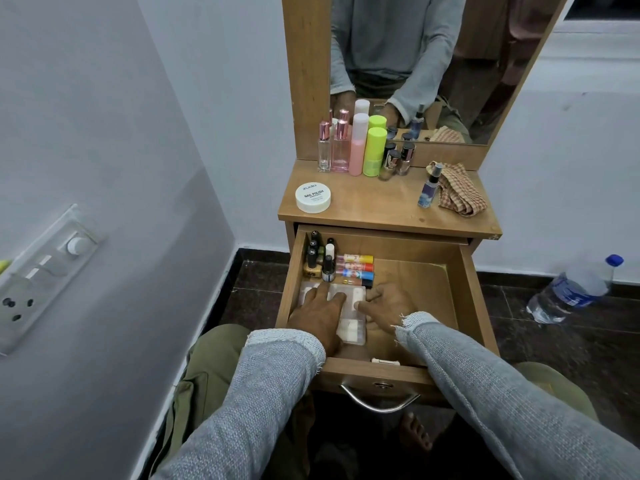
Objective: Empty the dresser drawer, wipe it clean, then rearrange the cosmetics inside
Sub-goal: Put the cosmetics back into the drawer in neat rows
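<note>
Rearranging step judged in hand: clear plastic case (349, 306) is pressed flat in drawer (471, 292) front-left by left hand (317, 311) and right hand (388, 308), fingers extended. Next: table bottles (358, 143) to be reloaded.

drawer (464, 289): pulled open | cosmetics (341, 263): left rear | clear palette (351, 310): flat, front-left

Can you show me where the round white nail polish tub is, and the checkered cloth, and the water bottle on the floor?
nail polish tub (312, 198): head view, on its white lid.
checkered cloth (459, 192): head view, middle of the crumpled fabric.
water bottle (571, 289): head view, on its clear body.
</note>
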The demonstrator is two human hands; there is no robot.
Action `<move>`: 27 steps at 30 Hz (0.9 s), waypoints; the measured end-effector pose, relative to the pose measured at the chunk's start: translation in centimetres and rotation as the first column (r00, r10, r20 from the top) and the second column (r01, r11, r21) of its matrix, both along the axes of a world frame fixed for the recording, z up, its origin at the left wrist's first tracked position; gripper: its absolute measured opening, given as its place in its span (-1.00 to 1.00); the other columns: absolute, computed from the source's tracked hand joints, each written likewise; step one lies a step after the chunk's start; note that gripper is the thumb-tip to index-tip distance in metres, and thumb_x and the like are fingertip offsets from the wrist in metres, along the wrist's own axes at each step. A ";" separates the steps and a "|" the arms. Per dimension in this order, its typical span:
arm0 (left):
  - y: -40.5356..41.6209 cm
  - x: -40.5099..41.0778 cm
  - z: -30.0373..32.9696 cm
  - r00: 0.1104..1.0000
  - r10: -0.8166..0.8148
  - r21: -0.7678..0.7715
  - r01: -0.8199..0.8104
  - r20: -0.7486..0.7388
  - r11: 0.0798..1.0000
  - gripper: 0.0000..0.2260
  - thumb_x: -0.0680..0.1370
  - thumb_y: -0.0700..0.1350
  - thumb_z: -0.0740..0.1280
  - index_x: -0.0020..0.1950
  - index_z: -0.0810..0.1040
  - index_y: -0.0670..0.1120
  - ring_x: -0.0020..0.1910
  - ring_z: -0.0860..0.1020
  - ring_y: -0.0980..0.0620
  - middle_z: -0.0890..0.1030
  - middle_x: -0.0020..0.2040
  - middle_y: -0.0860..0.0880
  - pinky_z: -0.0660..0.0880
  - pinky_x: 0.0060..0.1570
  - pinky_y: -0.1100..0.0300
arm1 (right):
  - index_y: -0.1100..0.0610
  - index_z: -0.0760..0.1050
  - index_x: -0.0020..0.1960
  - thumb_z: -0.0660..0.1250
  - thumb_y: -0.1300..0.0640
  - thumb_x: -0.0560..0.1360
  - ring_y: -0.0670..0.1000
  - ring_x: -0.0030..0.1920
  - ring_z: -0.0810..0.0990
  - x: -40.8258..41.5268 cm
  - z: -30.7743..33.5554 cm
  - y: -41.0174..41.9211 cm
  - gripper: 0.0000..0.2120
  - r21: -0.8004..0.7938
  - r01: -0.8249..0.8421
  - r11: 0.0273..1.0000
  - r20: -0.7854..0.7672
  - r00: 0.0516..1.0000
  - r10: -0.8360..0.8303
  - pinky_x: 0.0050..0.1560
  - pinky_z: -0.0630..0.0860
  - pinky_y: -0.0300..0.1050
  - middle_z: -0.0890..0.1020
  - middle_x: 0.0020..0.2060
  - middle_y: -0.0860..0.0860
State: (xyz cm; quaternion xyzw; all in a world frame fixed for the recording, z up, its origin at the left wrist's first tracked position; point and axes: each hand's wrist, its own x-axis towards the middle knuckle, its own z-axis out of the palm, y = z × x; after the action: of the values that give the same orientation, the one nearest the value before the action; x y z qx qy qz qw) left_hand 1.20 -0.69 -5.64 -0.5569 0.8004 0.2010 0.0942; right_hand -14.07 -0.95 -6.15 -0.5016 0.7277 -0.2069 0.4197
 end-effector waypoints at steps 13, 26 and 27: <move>-0.3 -0.1 -0.6 1.000 0.007 0.014 -0.007 0.005 1.000 -0.26 0.51 -0.07 0.41 0.56 0.06 0.04 0.55 -0.04 -0.12 -0.06 0.59 -0.07 0.15 0.48 -0.13 | 0.06 0.52 -0.33 0.47 0.17 0.43 0.06 -0.20 0.64 0.2 0.3 0.0 -0.80 -0.038 0.030 0.999 -0.036 0.999 -0.031 -0.12 0.61 -0.06 0.67 -0.23 0.07; -0.3 -0.1 -0.6 0.998 0.038 0.026 -0.037 -0.053 0.999 -0.32 0.54 -0.03 0.37 0.56 0.09 0.04 0.56 -0.05 -0.10 -0.06 0.60 -0.05 0.09 0.51 -0.09 | 0.09 0.56 -0.33 0.39 0.12 0.49 0.08 -0.20 0.68 0.0 0.1 0.0 -0.78 -0.056 -0.030 0.998 -0.110 0.994 0.024 -0.14 0.61 -0.08 0.69 -0.26 0.07; -0.3 -0.1 -0.7 0.998 0.037 0.025 -0.036 -0.052 0.999 -0.32 0.54 -0.03 0.37 0.56 0.09 0.04 0.56 -0.05 -0.10 -0.06 0.60 -0.05 0.09 0.51 -0.09 | 0.12 0.58 -0.31 0.38 0.11 0.50 0.08 -0.21 0.68 0.0 0.1 0.0 -0.78 -0.052 -0.038 0.998 -0.119 0.992 0.032 -0.15 0.61 -0.08 0.69 -0.27 0.07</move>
State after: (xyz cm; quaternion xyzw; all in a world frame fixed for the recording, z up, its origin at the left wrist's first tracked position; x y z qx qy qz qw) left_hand 1.11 -0.99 -6.30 -0.5649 0.7897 0.2268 0.0761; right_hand -14.08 -1.00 -6.09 -0.5369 0.7365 -0.1891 0.3655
